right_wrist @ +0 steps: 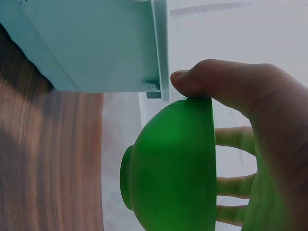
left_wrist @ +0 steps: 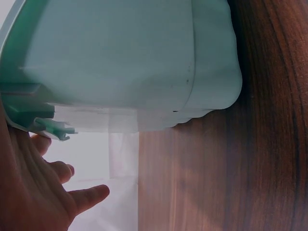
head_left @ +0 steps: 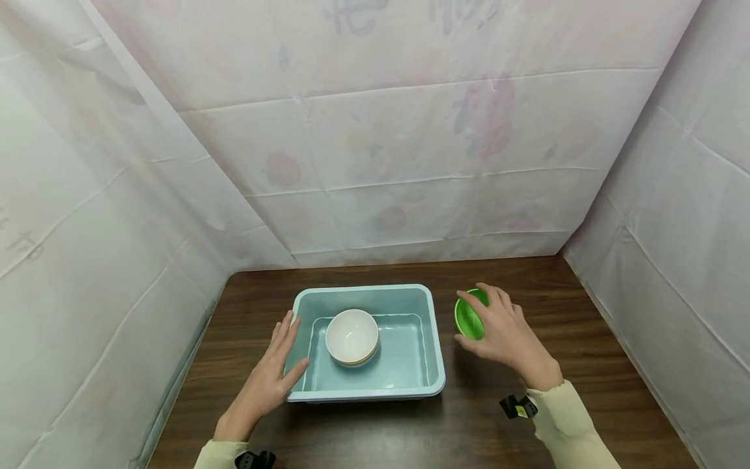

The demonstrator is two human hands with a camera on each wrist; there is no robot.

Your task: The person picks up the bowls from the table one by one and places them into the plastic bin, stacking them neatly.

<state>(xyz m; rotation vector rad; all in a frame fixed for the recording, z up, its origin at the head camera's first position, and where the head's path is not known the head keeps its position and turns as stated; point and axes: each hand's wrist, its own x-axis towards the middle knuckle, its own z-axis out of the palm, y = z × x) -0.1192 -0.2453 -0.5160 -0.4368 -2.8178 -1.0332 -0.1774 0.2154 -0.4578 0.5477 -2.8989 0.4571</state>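
Note:
A light blue plastic basin (head_left: 404, 355) stands on the dark wooden table, with a white bowl (head_left: 351, 335) inside it, left of the middle. A yellowish edge shows under that bowl's rim; whether it is a second bowl I cannot tell. My left hand (head_left: 266, 378) rests at the basin's left rim, fingers extended and thumb over the edge. To the right of the basin, my right hand (head_left: 508, 331) holds a green bowl (right_wrist: 173, 168) by its rim, thumb on the near side and fingers across. The bowl's foot appears raised off the table in the right wrist view.
White printed sheeting (head_left: 375, 150) hangs behind the table (head_left: 375, 436) and along both sides. Dark wood extends around the basin. A small black device (head_left: 518, 407) sits at the right wrist, another (head_left: 254, 460) at the left wrist.

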